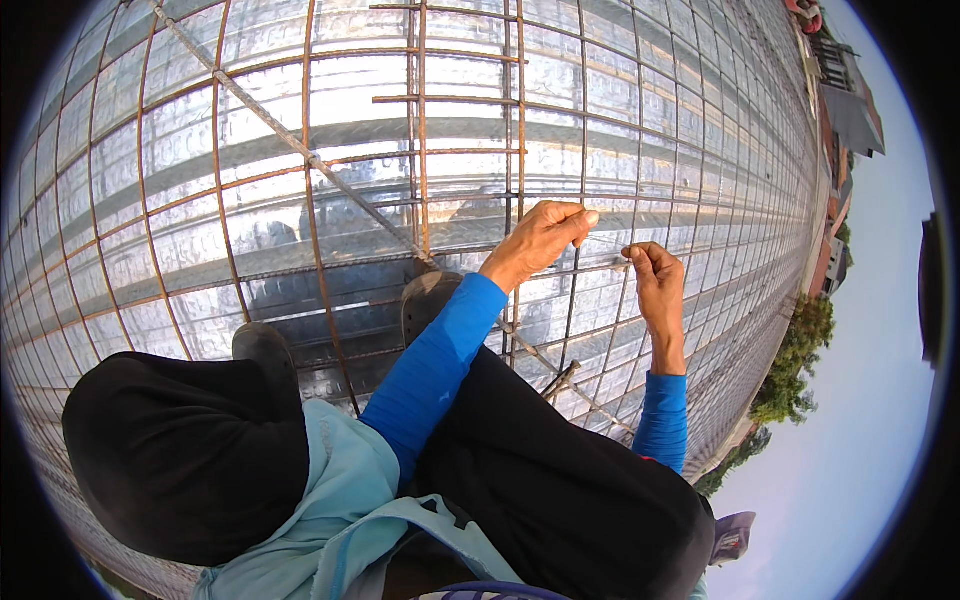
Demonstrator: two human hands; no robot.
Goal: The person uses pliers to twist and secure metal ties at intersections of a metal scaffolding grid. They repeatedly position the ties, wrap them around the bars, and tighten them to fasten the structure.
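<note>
A thin wire [607, 241] (barely visible) stretches above rusty steel mesh [423, 120].

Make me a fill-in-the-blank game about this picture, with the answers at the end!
1. The sleeves on both forearms are ____.
2. The trousers over the bent knees are ____.
3. The left hand and the right hand do not touch each other; they are held ____.
4. The green trees beyond the grid of bars are on the ____ side of the picture.

Missing words: blue; black; apart; right.
</note>
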